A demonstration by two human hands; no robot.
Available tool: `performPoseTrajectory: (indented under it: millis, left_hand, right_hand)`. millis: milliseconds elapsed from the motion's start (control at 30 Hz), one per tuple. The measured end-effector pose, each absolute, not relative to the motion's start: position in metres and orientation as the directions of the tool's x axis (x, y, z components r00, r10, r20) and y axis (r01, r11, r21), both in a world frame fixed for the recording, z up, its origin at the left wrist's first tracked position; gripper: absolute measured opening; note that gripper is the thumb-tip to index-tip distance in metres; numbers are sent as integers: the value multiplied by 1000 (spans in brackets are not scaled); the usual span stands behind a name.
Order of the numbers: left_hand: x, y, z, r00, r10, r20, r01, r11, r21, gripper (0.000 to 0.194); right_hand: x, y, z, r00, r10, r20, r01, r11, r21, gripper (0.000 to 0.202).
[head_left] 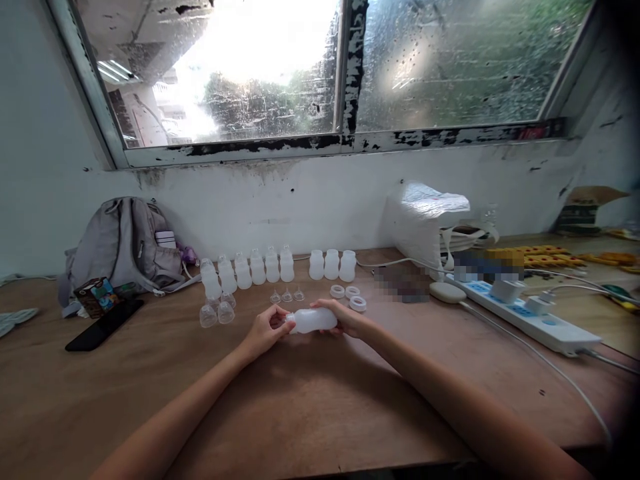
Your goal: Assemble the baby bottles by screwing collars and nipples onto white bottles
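A white baby bottle (315,320) lies sideways between my hands, above the near middle of the table. My left hand (269,328) pinches its collar end, and my right hand (340,317) wraps round the body's base. Just behind are three clear nipples (287,296) in a row and three white collar rings (353,293). Three open bottle bodies (331,265) stand farther back. To their left runs a row of several capped bottles (257,267), with several clear domed caps (217,311) in front of its left end.
A grey backpack (123,247), a small box (97,297) and a black phone (104,325) occupy the left. On the right lie a white power strip (535,317) with plugs and cables, a round pale device (447,293) and a white bag (415,227).
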State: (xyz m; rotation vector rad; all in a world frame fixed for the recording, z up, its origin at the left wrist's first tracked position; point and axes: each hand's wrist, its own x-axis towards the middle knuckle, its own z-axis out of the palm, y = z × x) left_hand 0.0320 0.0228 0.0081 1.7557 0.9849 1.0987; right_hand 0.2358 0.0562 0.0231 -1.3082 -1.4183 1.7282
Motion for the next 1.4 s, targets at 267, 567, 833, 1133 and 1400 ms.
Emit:
performPoseTrajectory:
  millis: [267, 567, 833, 1133, 1400]
  left_hand:
    - [-54, 31, 43, 446, 814, 371, 854, -512, 97, 40]
    - [-68, 31, 47, 331, 884, 331, 920, -380, 96, 24]
    - [-10, 30, 22, 113, 937, 331, 590, -332, 736, 37]
    - [-14, 17, 5, 147, 855, 498, 770, -415, 484, 29]
    - [-15, 16, 7, 281, 832, 478, 839, -455, 298, 28]
  right_hand:
    - [246, 63, 20, -446, 850, -281, 40, -295, -955, 34]
    - [249, 71, 12, -428, 873, -234, -6, -262, -965, 34]
    - [253, 76, 9, -268, 958, -104, -88, -132, -987, 33]
    - [244, 64, 13, -321, 947, 20, -18, 15, -1000, 24]
    - [238, 48, 23, -373, 920, 123, 198, 208, -958, 23]
